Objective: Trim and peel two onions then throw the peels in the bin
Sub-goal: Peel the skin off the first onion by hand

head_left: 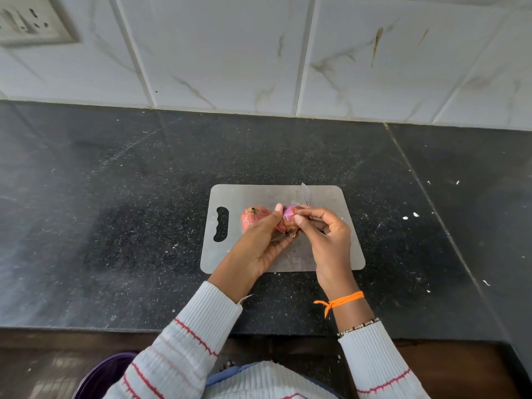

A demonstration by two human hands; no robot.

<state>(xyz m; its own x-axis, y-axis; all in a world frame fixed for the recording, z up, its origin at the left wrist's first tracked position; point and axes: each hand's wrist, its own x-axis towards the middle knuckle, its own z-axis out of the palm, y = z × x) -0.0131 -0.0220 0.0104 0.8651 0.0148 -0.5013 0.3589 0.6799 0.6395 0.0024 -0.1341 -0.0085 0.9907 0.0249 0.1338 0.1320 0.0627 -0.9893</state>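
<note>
left hand [260, 243] grips half-peeled onion [289, 216] over cutting board [331, 254] | right hand [322, 231] pinches its skin | second onion [253, 217] unpeeled on board | knife [305, 194] behind hands

Two onions: one unpeeled onion [254, 218] on the cutting board [259, 197], one half-peeled onion [289, 216] held between two hands, left [259, 243] and right [325, 240]. One knife [305, 194], partly hidden. One purple bin [100, 375] below the tabletop's [115, 197] near edge.
</note>
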